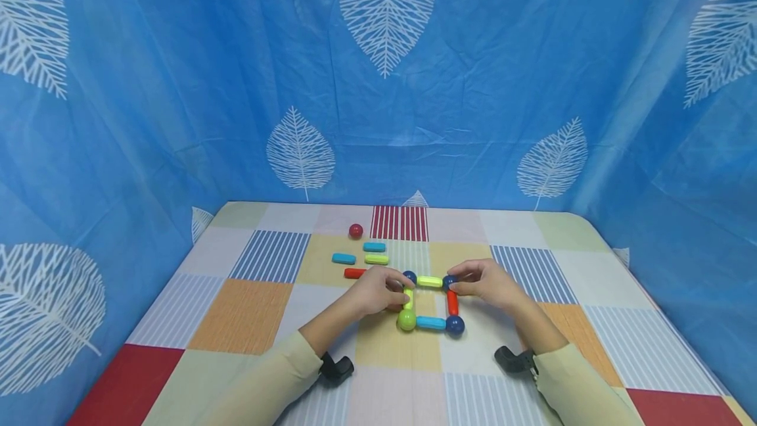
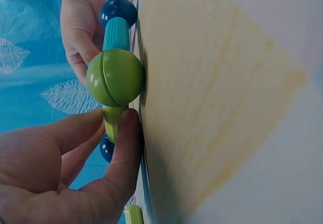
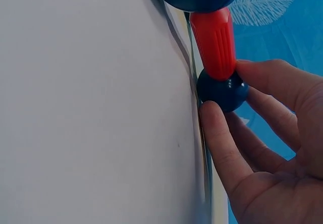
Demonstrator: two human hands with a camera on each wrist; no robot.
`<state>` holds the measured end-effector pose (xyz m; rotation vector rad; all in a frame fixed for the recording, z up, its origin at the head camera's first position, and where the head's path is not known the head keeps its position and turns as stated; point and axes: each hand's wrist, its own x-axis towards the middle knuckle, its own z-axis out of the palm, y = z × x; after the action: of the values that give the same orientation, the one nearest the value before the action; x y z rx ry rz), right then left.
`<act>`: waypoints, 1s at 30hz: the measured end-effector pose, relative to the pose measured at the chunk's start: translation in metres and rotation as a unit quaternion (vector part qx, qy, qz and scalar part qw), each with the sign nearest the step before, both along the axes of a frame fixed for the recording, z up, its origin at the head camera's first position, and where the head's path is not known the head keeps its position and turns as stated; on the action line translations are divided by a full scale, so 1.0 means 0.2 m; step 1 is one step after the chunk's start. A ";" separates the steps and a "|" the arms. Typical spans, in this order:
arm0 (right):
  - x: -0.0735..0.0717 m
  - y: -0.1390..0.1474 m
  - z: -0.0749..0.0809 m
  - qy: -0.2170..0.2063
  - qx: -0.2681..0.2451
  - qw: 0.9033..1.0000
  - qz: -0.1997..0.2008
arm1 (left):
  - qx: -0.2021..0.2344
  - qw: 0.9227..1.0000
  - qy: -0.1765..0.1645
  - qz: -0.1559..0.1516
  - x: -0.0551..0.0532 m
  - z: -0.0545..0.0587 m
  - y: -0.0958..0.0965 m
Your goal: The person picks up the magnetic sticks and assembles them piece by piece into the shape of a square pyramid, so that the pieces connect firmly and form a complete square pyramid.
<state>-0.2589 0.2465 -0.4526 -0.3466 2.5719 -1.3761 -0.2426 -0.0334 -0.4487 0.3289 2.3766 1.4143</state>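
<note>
Square frame of rods and balls [image 1: 430, 301] lies flat at mid-bench, being closed at its far corners. Its yellow-green rod [image 2: 112, 120] is pinched by the left hand [image 1: 378, 290]; the far-right blue ball [image 3: 222, 90] is pinched by the right hand [image 1: 488, 284]. Judged next: corners pressed snug, without shifting the frame.

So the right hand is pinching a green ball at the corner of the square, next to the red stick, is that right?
Not quite: the ball that the right hand pinches is dark blue, not green, as the right wrist view shows. It does sit at a corner of the square, at the end of the red stick.
</note>
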 end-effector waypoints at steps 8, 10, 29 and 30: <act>0.01 -0.01 0.01 0.006 0.004 1.000 0.003 | -0.007 1.000 0.007 -0.007 0.01 0.01 -0.01; 0.01 -0.02 0.01 0.004 0.005 1.000 0.002 | -0.011 1.000 0.011 -0.010 0.01 0.00 -0.02; 0.00 -0.03 0.01 -0.003 0.015 1.000 -0.003 | -0.089 0.985 0.147 0.001 -0.10 0.06 -0.25; 0.00 -0.03 0.01 -0.003 0.015 1.000 -0.003 | -0.092 0.984 0.150 0.007 -0.11 0.06 -0.26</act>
<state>-0.2597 0.2405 -0.4498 -0.3286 2.5882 -1.3377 -0.2646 -0.0855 -0.4369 0.5085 2.7306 1.2102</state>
